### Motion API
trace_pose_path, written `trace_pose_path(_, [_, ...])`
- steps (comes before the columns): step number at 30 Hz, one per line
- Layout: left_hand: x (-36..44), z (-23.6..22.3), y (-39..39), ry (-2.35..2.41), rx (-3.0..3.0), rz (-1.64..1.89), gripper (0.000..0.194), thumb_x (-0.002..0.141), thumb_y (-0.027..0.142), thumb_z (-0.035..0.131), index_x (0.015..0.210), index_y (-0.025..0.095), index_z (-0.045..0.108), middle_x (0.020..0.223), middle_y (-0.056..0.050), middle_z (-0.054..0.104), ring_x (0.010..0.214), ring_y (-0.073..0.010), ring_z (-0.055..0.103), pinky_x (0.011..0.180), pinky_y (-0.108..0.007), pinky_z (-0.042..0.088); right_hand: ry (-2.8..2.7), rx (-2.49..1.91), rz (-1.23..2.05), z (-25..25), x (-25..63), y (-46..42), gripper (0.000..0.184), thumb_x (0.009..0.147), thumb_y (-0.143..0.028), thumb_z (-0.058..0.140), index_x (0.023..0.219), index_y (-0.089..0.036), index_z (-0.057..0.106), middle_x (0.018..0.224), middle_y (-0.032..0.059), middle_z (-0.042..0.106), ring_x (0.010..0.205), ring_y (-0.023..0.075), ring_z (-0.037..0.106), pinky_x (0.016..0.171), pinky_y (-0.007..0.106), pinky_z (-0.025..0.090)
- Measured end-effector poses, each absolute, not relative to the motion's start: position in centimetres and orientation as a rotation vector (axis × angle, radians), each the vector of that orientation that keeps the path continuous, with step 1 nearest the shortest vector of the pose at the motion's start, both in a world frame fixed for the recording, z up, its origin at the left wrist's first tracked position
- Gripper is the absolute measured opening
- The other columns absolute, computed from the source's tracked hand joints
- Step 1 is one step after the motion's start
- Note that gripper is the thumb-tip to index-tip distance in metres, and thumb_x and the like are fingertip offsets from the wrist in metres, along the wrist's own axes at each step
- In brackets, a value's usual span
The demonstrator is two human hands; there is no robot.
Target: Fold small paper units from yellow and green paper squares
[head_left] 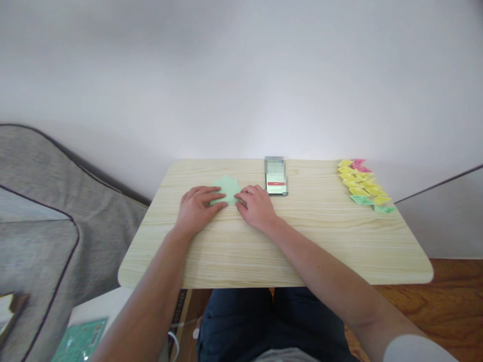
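A light green sheet of folding paper lies on the wooden table, with a pointed upper edge. My left hand rests at its left side, fingers stretched out and spread, their tips pressing on the paper. At the right edge, my right hand has its fingers bent and pinched together on the paper. Parts of the sheet are hidden under the fingers of both hands.
A phone with a lit screen lies at the table's back, just beyond my right hand. Folded paper pieces in yellow, pink and green sit in rows at the right. The table backs onto a white wall; a grey sofa stands left.
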State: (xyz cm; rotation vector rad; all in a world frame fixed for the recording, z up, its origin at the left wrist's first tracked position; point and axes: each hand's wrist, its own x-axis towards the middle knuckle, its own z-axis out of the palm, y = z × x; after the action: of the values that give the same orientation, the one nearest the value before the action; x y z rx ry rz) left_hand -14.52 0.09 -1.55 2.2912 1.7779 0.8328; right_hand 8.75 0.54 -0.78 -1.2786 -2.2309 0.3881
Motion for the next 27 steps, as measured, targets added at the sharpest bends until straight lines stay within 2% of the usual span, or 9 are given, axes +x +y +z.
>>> trace_pose_path(3, [-14.5, -1.6, 0.1, 1.783, 2.285, 0.800, 0.027, 0.089, 0.053, 0.069, 0.110, 0.038, 0.079, 0.131, 0.004, 0.072, 0.126, -0.0264, 0.058, 0.113, -0.047, 0.039, -2.200, -1.236, 0.411, -1.0, 8.9, 0.6, 0.031, 0.091, -0.025, 0.066, 0.122, -0.021, 0.072, 0.115, 0.0077, 0.068, 0.110, 0.0255, 0.055, 0.101, 0.041, 0.042])
trace_pose_path(6, [-14.6, -1.7, 0.1, 1.793, 2.273, 0.792, 0.026, 0.093, 0.052, 0.065, 0.109, 0.038, 0.079, 0.131, 0.004, 0.071, 0.125, -0.0259, 0.058, 0.114, -0.047, 0.038, -2.188, -1.211, 0.411, -1.2, 8.9, 0.6, 0.030, 0.092, -0.023, 0.065, 0.120, -0.020, 0.073, 0.114, 0.0077, 0.068, 0.109, 0.0252, 0.056, 0.101, 0.040, 0.043])
trace_pose_path(13, [-14.3, -1.8, 0.2, 1.847, 2.205, 0.823, 0.023, 0.092, 0.050, 0.066, 0.105, 0.038, 0.080, 0.127, 0.005, 0.073, 0.124, -0.0258, 0.059, 0.113, -0.047, 0.039, -2.195, -1.238, 0.414, -1.2, 8.6, 0.5, 0.026, 0.094, -0.028, 0.064, 0.117, -0.020, 0.074, 0.113, 0.0089, 0.067, 0.111, 0.0263, 0.055, 0.102, 0.042, 0.042])
trace_pose_path(20, [-13.4, -1.5, 0.5, 1.909, 2.082, 0.903, 0.019, 0.090, 0.047, 0.068, 0.092, 0.033, 0.082, 0.119, 0.004, 0.077, 0.119, -0.0268, 0.061, 0.110, -0.048, 0.043, -2.175, -1.255, 0.410, -0.7, 8.4, 0.1, 0.035, 0.092, -0.031, 0.067, 0.125, -0.020, 0.069, 0.114, 0.0094, 0.066, 0.110, 0.0265, 0.055, 0.101, 0.041, 0.042])
trace_pose_path(27, [-13.6, -1.2, 1.1, 1.835, 1.944, 1.038, 0.022, 0.089, 0.047, 0.068, 0.092, 0.030, 0.081, 0.113, 0.001, 0.078, 0.117, -0.0265, 0.063, 0.109, -0.048, 0.046, -2.189, -1.271, 0.428, -0.1, 8.3, -0.1, 0.044, 0.096, -0.029, 0.060, 0.140, -0.025, 0.059, 0.118, 0.0104, 0.066, 0.113, 0.0272, 0.056, 0.101, 0.042, 0.042])
